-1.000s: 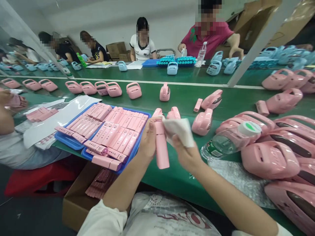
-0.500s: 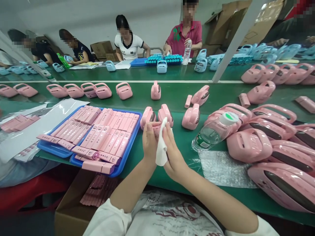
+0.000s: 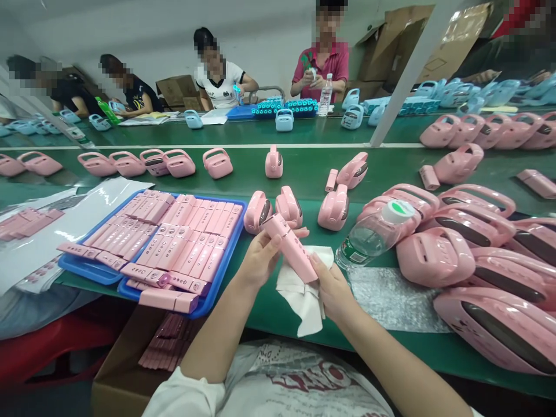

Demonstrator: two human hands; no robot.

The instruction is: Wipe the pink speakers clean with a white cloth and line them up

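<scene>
A pink rectangular case with a row of small round marks (image 3: 294, 250) is tilted between my two hands. My left hand (image 3: 259, 258) grips its upper end, thumb on top. My right hand (image 3: 333, 285) holds the lower end together with a white cloth (image 3: 304, 298), which hangs beneath the case. Just beyond my hands stand a pink handled device with a dark panel (image 3: 258, 212) and a similar pink device (image 3: 288, 206). To the left, a blue tray (image 3: 226, 272) carries rows of the same pink cases.
A clear plastic bottle (image 3: 362, 246) leans by the piled pink devices (image 3: 436, 258) at right. Bubble wrap (image 3: 391, 301) lies before them. Below the tray is a cardboard box (image 3: 117, 370). Co-workers sit across the green bench (image 3: 243, 188), with blue devices (image 3: 284, 120) near them.
My hands were pressed together around the cloth. Now they are apart, the pink case shows face up between them, and the cloth hangs below it. The view has shifted slightly.
</scene>
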